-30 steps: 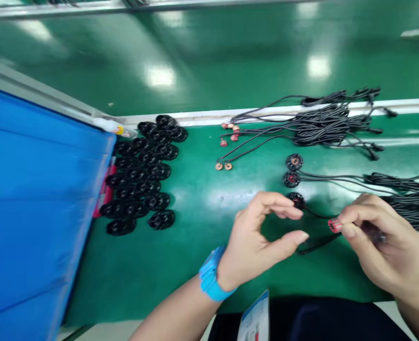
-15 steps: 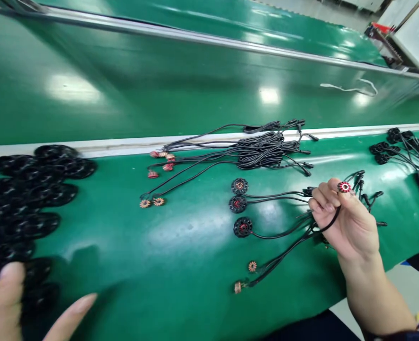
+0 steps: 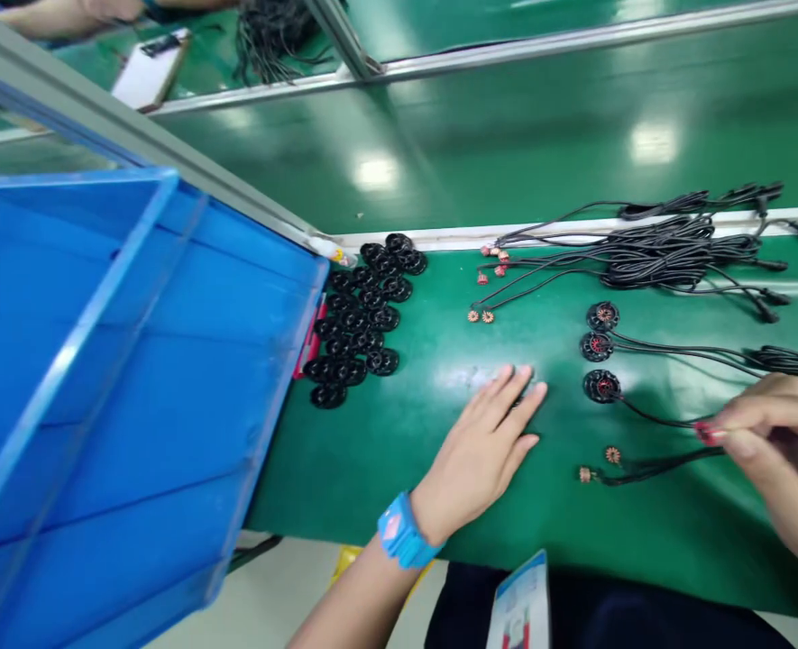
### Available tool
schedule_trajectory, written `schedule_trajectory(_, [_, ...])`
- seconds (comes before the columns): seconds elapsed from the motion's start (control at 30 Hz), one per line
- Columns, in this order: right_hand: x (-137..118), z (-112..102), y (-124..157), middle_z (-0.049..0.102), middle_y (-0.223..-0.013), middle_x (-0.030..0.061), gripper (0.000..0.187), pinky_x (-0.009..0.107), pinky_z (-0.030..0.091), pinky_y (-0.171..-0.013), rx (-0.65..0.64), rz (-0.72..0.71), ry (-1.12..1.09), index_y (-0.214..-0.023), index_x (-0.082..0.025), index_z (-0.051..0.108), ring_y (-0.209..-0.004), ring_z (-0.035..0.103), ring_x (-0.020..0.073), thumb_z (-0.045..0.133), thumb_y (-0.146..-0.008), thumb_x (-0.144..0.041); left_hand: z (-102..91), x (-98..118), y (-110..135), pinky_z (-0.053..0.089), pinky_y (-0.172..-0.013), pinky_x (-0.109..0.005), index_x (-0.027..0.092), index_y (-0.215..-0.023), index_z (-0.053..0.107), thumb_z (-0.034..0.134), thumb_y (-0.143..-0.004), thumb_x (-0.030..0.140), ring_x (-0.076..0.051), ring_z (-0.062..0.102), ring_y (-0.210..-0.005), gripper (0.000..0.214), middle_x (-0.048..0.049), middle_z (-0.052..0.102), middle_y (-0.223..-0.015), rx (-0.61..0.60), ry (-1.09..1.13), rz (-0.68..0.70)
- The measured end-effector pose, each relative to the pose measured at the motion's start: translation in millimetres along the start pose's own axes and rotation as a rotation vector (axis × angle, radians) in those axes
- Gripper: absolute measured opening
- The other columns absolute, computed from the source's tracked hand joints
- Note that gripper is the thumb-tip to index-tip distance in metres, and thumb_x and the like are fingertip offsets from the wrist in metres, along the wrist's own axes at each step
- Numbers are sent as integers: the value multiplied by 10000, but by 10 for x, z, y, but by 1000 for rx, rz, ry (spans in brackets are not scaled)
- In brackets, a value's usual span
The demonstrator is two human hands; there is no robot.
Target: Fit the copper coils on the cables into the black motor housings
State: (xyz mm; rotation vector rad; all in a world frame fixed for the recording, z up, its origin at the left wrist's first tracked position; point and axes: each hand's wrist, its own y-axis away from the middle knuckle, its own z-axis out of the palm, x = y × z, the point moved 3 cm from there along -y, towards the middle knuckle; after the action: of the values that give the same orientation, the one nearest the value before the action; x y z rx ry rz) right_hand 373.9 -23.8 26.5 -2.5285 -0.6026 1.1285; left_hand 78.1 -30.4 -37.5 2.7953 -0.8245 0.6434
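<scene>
My right hand [image 3: 781,442] pinches a small red wire-wound ring coil [image 3: 706,433] between thumb and fingers. My left hand [image 3: 483,437], back upward, is low over the green table; a dark sliver shows between its fingers, and what lies under them is mostly hidden. Between the hands are black spoked discs with coils in them [image 3: 602,386], each on a black cable. Below these, two bare copper coils [image 3: 613,454] end other cables. To the left of my left hand lie several black plastic discs [image 3: 354,320] in a pile.
Coiled black cables with red and copper coil ends [image 3: 662,252] lie along the white strip at the back. A large blue bin [image 3: 202,361] stands at the left. A metal rail [image 3: 439,68] runs across the back. Another person's arm [image 3: 67,13] shows at top left.
The view has swung left, bringing the blue bin into sight. My left hand has moved from near the disc pile rightward. My right hand has lowered the red coil toward the table.
</scene>
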Motion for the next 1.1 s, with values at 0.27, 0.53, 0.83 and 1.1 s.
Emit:
schedule_trajectory(0.27, [-176, 352, 71, 670, -780, -1, 183, 352, 400, -677, -150, -213, 223, -1104, -198, 684, -694, 493, 155, 726, -937, -137, -80, -53, -229, 574, -1038, -474, 239, -1349, 610, 759, -936, 398, -283, 666, -1195, 467, -123, 678, -1264, 137, 332, -14])
schedule_trajectory(0.53, [-210, 412, 53, 640, -776, 7, 168, 369, 334, -632, -239, -315, 342, -1081, -175, 688, -688, 469, 161, 712, -931, -101, 41, 164, -536, 554, -950, -372, 223, -1249, 637, 837, -870, 259, -230, 691, -1060, 430, -58, 753, -1157, -50, 561, 208])
schedule_trajectory(0.83, [-289, 433, 1, 648, -758, 24, 135, 380, 306, -633, -364, -417, 506, -1091, -111, 712, -699, 444, 178, 659, -967, -115, 175, 339, -681, 563, -900, -354, 234, -1229, 589, 873, -827, 235, -228, 689, -1009, 492, -32, 720, -1090, 0, 540, 167])
schedule_trajectory(1.1, [-315, 411, -48, 592, -704, 19, 116, 385, 298, -651, -412, -402, 570, -1027, -111, 726, -697, 433, 182, 615, -994, -123, 167, 329, -667, 580, -971, -365, 240, -1333, 552, 863, -838, 211, -219, 724, -1066, 585, -34, 747, -1121, 42, 648, 179])
